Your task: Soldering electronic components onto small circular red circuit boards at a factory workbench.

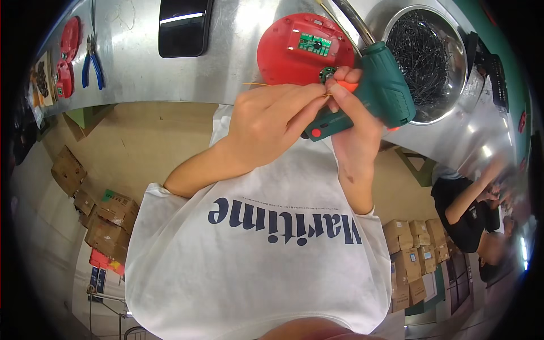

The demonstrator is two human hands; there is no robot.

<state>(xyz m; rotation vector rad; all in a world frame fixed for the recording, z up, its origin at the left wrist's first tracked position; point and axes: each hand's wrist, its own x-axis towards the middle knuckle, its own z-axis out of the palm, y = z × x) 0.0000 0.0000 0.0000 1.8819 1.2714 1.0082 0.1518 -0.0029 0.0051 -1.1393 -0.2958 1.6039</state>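
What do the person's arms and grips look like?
The left grip and right grip are bare hands, with no gloves, rings or watch visible. Both forearms are bare below loose short sleeves of a white shirt with dark lettering.

Phone (pixel 184 28): top end cut off by the upper edge.
Wire (pixel 255 84): its inner end gets lost between the pinching hands (pixel 272 113).
Round part (pixel 326 73): half covered by fingers.
Green tool (pixel 388 85): middle hidden behind the right hand (pixel 360 124).
Co-worker (pixel 462 207): blurred; from here I can't tell what they're handling.
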